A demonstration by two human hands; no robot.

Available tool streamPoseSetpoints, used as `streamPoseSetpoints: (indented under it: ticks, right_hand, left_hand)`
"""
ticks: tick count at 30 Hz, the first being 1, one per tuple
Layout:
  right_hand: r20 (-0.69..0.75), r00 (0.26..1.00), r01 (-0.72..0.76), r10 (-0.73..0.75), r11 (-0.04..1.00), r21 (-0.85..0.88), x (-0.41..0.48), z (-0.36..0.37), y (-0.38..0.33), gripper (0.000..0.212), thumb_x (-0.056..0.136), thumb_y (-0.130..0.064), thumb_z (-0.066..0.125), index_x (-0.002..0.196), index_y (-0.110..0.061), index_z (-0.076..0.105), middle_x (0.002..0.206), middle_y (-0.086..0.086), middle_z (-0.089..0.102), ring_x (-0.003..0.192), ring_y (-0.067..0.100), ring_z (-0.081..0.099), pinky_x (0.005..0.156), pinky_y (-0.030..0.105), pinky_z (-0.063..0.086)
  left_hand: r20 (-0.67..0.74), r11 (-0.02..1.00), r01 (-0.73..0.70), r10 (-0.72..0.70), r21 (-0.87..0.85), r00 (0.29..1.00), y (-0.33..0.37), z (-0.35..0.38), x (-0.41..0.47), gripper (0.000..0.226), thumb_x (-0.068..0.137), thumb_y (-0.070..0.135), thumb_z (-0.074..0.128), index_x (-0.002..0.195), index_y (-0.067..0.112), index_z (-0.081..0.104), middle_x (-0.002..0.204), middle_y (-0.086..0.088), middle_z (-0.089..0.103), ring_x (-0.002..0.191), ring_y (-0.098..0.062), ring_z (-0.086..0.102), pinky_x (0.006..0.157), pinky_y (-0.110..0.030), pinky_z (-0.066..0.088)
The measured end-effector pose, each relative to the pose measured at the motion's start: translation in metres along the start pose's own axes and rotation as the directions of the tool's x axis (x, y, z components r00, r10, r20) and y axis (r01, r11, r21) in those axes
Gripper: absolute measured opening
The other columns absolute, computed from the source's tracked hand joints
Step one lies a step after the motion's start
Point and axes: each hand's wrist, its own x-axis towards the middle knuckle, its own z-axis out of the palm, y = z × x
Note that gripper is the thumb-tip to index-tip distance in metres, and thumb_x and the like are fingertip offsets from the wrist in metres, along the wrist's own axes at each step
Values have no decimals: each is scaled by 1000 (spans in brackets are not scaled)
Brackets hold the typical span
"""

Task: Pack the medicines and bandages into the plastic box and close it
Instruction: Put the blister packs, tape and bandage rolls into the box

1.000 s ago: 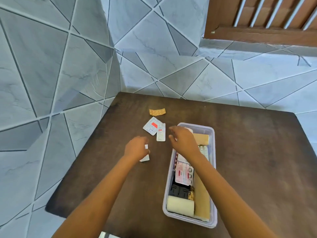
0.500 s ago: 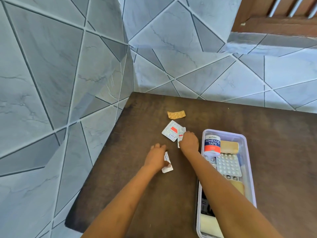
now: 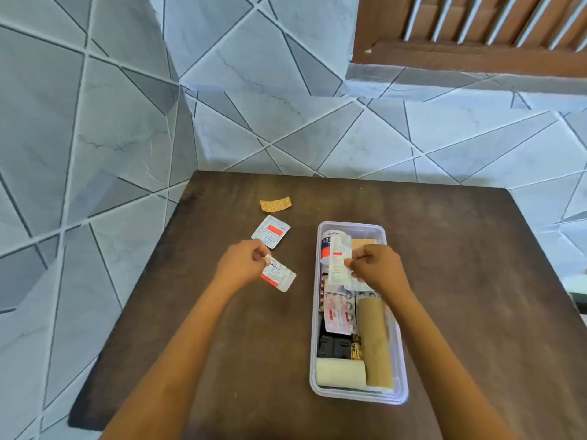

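A clear plastic box (image 3: pixel 401 369) lies open on the dark wooden table (image 3: pixel 476 281), holding bandage rolls, blister packs and adhesive tape. My right hand (image 3: pixel 378 269) pinches a narrow white medicine strip (image 3: pixel 339 260) upright over the box's far end. My left hand (image 3: pixel 243 265) grips a white and red medicine sachet (image 3: pixel 279 275) just above the table, left of the box. Another white and red sachet (image 3: pixel 271 231) and an orange pill strip (image 3: pixel 275 204) lie on the table beyond my left hand.
Grey tiled walls close in on the table's left and far sides. A brown wooden shutter (image 3: pixel 476 33) is at the top right. No lid for the box is in view.
My right hand has lifted the narrow strip off the table and carried it right, over the box. My left hand has kept hold of its sachet.
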Motion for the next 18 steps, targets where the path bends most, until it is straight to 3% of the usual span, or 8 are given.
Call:
streamPoseSetpoints:
  ticks: [2,4,8,12,15,18]
  right_hand:
    - [46,997,-62,63,998,-8,-13,-3,23,6,79,-10,68,84,-7,66,83,17,71,76,29,68,83,45,57]
    - [101,990,-96,98,995,-32,-20,3,40,22,78,-8,69,99,-5,62,85,18,69,77,31,69,81,43,58]
    - [186,983,54,-8,968,-243,-29,16,52,47,78,-10,69,121,-9,48,107,20,67,97,32,64,68,30,51]
    - [195,958,284,-209,766,-576,-36,24,52,43,88,-17,57,127,-12,40,120,14,59,104,31,61,81,36,50]
    - [266,907,420,-328,634,-649,-32,22,61,46,89,-17,54,133,-19,40,137,12,44,118,31,50,94,40,45]
    - [430,827,560,-361,482,-674,-27,16,72,42,90,-26,51,132,-25,48,149,5,36,136,30,31,110,45,27]
  left_hand:
    - [21,999,-43,43,2,999,20,3,-13,10,85,15,62,94,15,67,99,-4,70,94,-21,65,86,-38,53]
    - [76,997,-76,74,25,994,37,8,-25,11,85,14,62,94,15,68,100,-3,71,95,-20,66,86,-38,54]
    - [183,991,-115,100,72,978,56,29,-49,17,84,9,64,101,13,67,105,-7,72,98,-21,68,83,-34,53]
    - [223,987,-122,96,108,970,63,49,-68,18,83,6,63,100,12,67,107,-9,71,92,-21,67,83,-34,54]
    - [200,974,-141,105,179,974,68,69,-81,20,84,5,59,101,12,67,106,-9,70,95,-24,67,83,-33,53]
    - [168,930,-185,137,318,976,72,93,-89,25,84,4,56,104,13,67,112,-8,68,102,-25,64,85,-34,52]
